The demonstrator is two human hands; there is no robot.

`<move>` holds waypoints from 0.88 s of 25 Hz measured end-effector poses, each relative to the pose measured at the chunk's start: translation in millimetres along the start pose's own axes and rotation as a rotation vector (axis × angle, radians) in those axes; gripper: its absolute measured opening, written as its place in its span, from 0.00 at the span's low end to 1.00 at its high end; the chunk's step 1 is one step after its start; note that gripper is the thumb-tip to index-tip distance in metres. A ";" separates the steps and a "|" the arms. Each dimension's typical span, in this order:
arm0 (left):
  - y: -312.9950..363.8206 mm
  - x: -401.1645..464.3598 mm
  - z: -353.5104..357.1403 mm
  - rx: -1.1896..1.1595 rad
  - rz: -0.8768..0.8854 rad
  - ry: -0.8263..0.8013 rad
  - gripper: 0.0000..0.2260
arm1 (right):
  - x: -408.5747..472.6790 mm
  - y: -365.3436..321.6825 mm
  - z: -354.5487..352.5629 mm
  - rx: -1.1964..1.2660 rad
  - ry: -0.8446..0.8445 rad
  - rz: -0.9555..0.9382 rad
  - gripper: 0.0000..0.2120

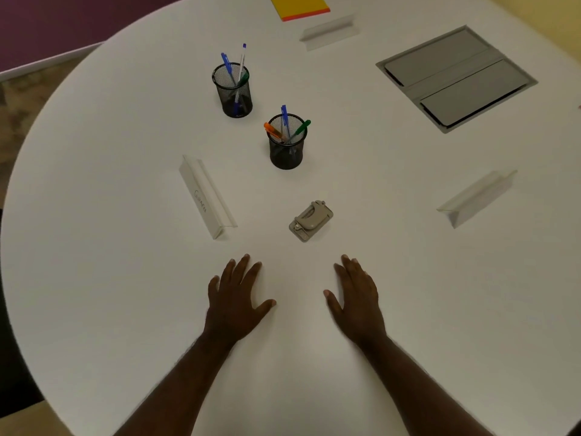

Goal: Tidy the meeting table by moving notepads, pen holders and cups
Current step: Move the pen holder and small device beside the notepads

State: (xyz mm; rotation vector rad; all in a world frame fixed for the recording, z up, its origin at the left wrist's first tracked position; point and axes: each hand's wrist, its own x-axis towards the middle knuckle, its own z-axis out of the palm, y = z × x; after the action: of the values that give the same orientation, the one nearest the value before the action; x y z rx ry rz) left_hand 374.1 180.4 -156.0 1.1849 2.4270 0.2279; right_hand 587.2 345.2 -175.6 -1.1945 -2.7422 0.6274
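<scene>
Two black mesh pen holders stand on the round white table [110, 215]. The farther pen holder [233, 91] has blue, white and green pens. The nearer pen holder [286, 143] holds orange, blue and green pens. A yellow notepad [298, 6] with an orange edge lies at the far edge, partly cut off by the frame. My left hand [237, 298] and my right hand [356, 297] rest flat on the table near me, fingers spread, holding nothing.
A beige hole punch [310, 220] sits just beyond my hands. Three white name-plate stands lie around: left [206, 196], right [476, 198] and far [328, 31]. A grey cable hatch [456, 78] is set into the table at the right.
</scene>
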 end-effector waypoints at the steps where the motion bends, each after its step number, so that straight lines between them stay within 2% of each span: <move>1: 4.3 7.8 -3.7 -0.026 0.022 0.027 0.37 | -0.3 -1.2 0.2 -0.005 0.002 0.003 0.29; 10: 77.1 108.2 -32.8 -0.157 0.215 0.125 0.30 | 3.1 -2.9 -1.2 -0.006 0.001 0.019 0.29; 14: 89.7 134.5 -34.3 -0.131 0.217 0.117 0.23 | 3.4 -2.7 -0.8 -0.005 -0.003 0.026 0.28; 22: 99.9 143.7 -28.7 -0.108 0.188 0.119 0.18 | 3.8 -0.9 2.9 -0.014 0.007 0.029 0.28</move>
State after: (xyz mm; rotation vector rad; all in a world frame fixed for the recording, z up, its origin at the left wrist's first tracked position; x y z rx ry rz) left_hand 354.3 356.0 -141.4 1.3857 2.3690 0.4931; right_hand 583.2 346.4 -178.2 -1.2398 -2.7331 0.6065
